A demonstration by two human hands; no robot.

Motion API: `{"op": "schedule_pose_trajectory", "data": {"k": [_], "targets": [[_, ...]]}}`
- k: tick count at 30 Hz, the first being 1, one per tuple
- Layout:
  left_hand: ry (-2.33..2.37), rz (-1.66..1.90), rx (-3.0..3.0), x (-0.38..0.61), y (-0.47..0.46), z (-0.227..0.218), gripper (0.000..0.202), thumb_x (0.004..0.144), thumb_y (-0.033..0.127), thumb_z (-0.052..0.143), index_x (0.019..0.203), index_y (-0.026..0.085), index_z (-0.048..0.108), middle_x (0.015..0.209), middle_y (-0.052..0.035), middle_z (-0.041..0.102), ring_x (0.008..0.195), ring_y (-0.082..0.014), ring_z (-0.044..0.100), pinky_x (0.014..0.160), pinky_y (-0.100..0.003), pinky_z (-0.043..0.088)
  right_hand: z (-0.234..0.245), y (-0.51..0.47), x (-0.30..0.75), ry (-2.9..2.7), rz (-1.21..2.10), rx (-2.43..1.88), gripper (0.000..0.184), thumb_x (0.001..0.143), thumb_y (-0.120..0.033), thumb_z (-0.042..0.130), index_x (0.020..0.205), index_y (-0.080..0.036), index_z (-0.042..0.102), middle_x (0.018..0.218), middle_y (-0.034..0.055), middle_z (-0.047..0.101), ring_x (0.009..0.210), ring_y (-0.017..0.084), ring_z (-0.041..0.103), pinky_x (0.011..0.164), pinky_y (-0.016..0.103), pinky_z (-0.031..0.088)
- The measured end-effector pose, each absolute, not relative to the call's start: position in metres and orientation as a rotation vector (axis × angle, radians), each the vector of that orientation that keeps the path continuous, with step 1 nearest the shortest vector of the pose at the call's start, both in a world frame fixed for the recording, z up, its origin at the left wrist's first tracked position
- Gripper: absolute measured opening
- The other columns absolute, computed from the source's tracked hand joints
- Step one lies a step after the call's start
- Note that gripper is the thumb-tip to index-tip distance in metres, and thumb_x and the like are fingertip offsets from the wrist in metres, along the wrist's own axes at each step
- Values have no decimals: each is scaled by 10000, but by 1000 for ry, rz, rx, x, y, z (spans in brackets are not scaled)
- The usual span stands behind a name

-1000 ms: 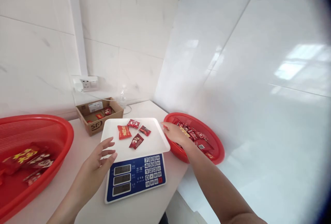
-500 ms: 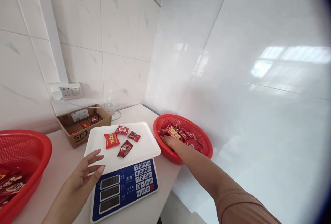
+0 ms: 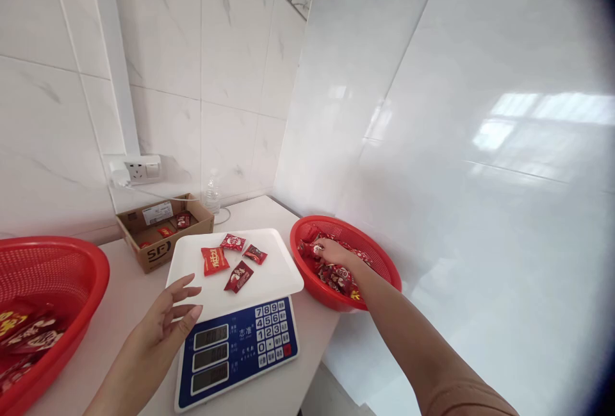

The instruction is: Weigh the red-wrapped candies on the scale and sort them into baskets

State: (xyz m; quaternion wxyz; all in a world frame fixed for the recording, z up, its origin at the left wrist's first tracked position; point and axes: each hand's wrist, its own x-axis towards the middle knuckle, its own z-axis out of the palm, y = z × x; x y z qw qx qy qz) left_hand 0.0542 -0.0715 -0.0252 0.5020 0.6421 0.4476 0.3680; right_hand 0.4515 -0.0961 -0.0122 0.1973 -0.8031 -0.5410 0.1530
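Note:
My right hand reaches into the red basket on the right, its fingers curled down among several red candy packets; what they hold is hidden. My left hand hovers open, fingers spread, at the near-left corner of the white tray of a blue electronic scale. Several red candy packets lie on the tray.
A second red basket with red packets sits at the far left. A cardboard box with a few packets stands behind the scale by the wall socket. A small clear bottle stands in the corner. The counter edge drops off right of the scale.
My right hand has moved from the tray's right edge into the right basket and curled among the packets. My left hand stays open by the tray corner. The view shifted.

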Motion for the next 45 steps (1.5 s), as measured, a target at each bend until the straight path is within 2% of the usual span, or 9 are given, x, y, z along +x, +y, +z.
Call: {"op": "schedule_pose_trajectory", "data": {"k": [6,11,15,20,26,30,34,41,45], "targets": [[1070,882,1511,57,-72,-27,677,668,635,584,1206,236,484,1185,-110,599,997,-262,629,868,-411,530,18,-105,441,-1418,417,-2070,206,854,-288,498,997,-204,620,896,42,682,791,176,608,720,295,459],[1033,900,1526,57,-77,-25,610,728,578,563,1229,243,478,1166,-103,601,989,-247,622,867,-415,517,20,-87,397,-1311,802,-1658,304,812,-436,562,984,-189,611,845,42,673,689,151,583,621,267,429],[1022,944,1538,54,-79,-23,524,787,512,541,1230,239,477,1166,-105,593,980,-230,618,870,-414,505,14,-66,347,-1313,1058,-1463,316,739,-388,660,967,-178,602,948,66,687,694,131,596,562,231,390],[1018,950,1555,52,-81,-19,486,814,477,539,1238,246,484,1165,-101,592,962,-220,615,858,-410,504,2,-42,301,-1243,1293,-1396,269,745,-316,654,969,-179,597,887,50,696,601,105,582,520,221,371],[997,943,1536,50,-82,-18,467,843,463,517,1260,264,452,1195,-89,564,998,-213,592,884,-408,486,2,-51,289,-1317,1056,-1482,357,795,-303,587,1136,-205,550,898,29,672,608,106,582,516,222,381],[965,909,1518,52,-82,-19,453,858,460,501,1264,267,441,1201,-81,547,1010,-205,576,898,-397,467,15,-96,284,-1450,888,-1466,318,837,-405,545,1068,-188,557,851,27,651,664,128,598,571,246,423],[902,885,1522,51,-85,-17,431,858,464,512,1242,275,468,1202,-75,553,982,-205,578,870,-390,470,14,-146,270,-1445,952,-1480,334,844,-456,555,1061,-202,559,776,4,635,699,142,605,653,266,448],[595,648,1598,52,-110,2,369,831,435,585,1150,251,569,929,-26,636,812,-168,593,728,-283,476,-10,-187,236,-1477,982,-1441,287,803,-473,601,855,-191,596,705,3,607,648,134,539,603,243,415],[559,500,1681,58,-126,14,158,872,323,545,970,241,638,900,-13,677,824,-156,592,719,-242,461,-15,-193,224,-1567,915,-1420,359,778,-545,597,783,-187,569,666,-11,573,597,114,468,565,230,373]]}}
